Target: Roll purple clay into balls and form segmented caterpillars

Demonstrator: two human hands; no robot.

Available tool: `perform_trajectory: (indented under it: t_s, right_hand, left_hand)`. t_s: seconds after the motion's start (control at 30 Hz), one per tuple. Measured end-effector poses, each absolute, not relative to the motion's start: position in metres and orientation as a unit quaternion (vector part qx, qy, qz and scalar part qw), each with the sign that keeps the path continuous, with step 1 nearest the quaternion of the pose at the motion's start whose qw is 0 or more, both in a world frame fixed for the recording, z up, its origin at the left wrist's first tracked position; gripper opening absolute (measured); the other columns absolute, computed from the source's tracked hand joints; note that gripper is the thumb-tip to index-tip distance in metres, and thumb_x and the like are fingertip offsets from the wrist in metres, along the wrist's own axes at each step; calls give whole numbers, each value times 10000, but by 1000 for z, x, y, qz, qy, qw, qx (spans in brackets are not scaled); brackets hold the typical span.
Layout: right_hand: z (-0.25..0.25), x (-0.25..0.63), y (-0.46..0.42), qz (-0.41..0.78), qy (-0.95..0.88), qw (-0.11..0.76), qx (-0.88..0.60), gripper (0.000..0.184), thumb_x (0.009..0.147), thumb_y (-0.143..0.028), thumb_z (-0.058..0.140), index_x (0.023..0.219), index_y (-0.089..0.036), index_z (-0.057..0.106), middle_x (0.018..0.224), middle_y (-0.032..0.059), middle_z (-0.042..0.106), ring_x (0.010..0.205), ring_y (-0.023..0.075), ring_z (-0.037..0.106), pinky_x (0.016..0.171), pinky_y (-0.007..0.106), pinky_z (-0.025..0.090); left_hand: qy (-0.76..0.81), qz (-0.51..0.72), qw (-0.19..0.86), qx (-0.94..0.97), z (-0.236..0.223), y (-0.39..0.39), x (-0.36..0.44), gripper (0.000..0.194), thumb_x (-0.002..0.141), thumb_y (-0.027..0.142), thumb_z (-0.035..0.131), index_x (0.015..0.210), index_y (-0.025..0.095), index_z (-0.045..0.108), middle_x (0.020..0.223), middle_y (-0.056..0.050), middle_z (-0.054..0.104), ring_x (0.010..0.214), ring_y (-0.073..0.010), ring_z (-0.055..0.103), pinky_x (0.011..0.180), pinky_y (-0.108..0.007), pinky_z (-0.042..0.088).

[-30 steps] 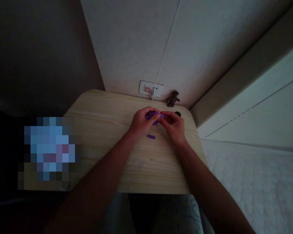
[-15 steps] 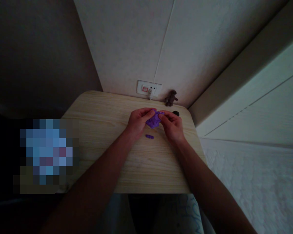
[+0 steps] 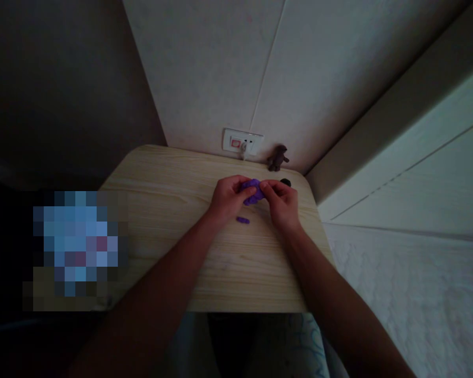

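In the middle of the frame, the left hand (image 3: 225, 200) and the right hand (image 3: 284, 205) pinch one bumpy purple lump (image 3: 254, 190) between their fingers. Just below it, a small purple strip (image 3: 243, 220) lies on the pale wooden bench (image 3: 252, 278). Right of the middle and higher up, a little brown figure (image 3: 277, 158) stands near the back edge of the bench. Below that, a dark round thing (image 3: 286, 182) is partly hidden by the right hand. A white socket (image 3: 227, 139) sits low on the wall (image 3: 208, 73), at upper middle. Big blue squares (image 3: 74, 231) blur something at the lower left. A white, bumpy cloth (image 3: 413, 294) fills the lower right.
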State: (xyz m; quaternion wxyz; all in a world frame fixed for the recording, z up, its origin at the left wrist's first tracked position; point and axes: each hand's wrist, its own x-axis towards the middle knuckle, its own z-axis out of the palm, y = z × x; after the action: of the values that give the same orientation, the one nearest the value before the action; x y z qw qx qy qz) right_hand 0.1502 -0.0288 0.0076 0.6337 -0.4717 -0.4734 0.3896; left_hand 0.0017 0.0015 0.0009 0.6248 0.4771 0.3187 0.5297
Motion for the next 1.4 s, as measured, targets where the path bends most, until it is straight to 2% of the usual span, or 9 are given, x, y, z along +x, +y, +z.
perform_trajectory:
  t_s: [0.13,0.23,0.33,0.47,0.67,0.9,1.07,1.27,1.4]
  right_hand:
    - [10,146,-29,499,-386,647,-428,223,713,-403,889,738,-219,765,712,-17,679,652,123,567,644,267,489]
    - [14,142,-31,550,-368,624,-416,280,740,-452,872,731,-215,723,676,-24,635,598,121,525,564,264,464]
    - [13,140,-34,520,-382,632,-430,331,765,-526,861,803,-221,735,699,-26,654,584,115,539,539,255,464]
    - [8,145,-33,438,-442,632,-462,375,689,-497,932,907,-231,781,851,10,767,708,147,666,694,299,571]
    - [3,152,-31,405,-506,600,-469,313,751,-511,889,875,-235,807,814,23,776,719,181,687,746,354,603]
    - [6,147,-33,453,-496,597,-438,362,819,-588,804,782,-232,749,754,6,707,682,162,634,708,323,577]
    - [2,152,-28,421,-497,610,-451,434,893,-607,721,700,-221,683,665,-14,616,610,137,557,594,280,502]
    - [4,154,-32,260,-518,628,-520,328,849,-520,810,1030,-249,766,852,37,753,723,183,674,680,332,573]
    - [11,150,-38,193,-609,571,-515,354,889,-503,777,1140,-253,790,1090,90,759,874,213,716,798,383,625]
  left_hand:
    - [306,522,664,440,4,-1,4,366,595,306,931,859,140,741,771,-28,760,661,-123,672,656,-251,536]
    - [281,517,697,410,5,0,6,414,563,339,947,863,143,739,787,-33,767,668,-127,673,656,-253,536]
    - [278,539,686,402,6,1,7,395,581,346,934,865,151,741,807,-28,767,689,-122,666,675,-246,529]
    - [317,575,604,451,7,3,5,284,673,314,873,890,180,749,835,-5,757,754,-124,662,727,-241,521]
    - [338,566,525,539,8,2,1,294,801,476,802,799,185,761,767,-18,724,724,-144,624,699,-267,491]
    - [322,562,589,484,7,2,2,387,753,567,831,720,192,739,690,1,669,639,-123,561,622,-260,450]
    - [308,546,623,468,7,-1,6,405,757,571,843,817,180,756,765,-16,724,665,-119,617,653,-259,497]
    - [323,543,612,475,4,-1,6,320,708,438,895,827,169,770,820,-47,775,725,-143,684,755,-291,554]
    - [338,573,569,483,4,1,5,247,741,392,853,830,175,775,830,-37,771,759,-152,689,770,-285,549]
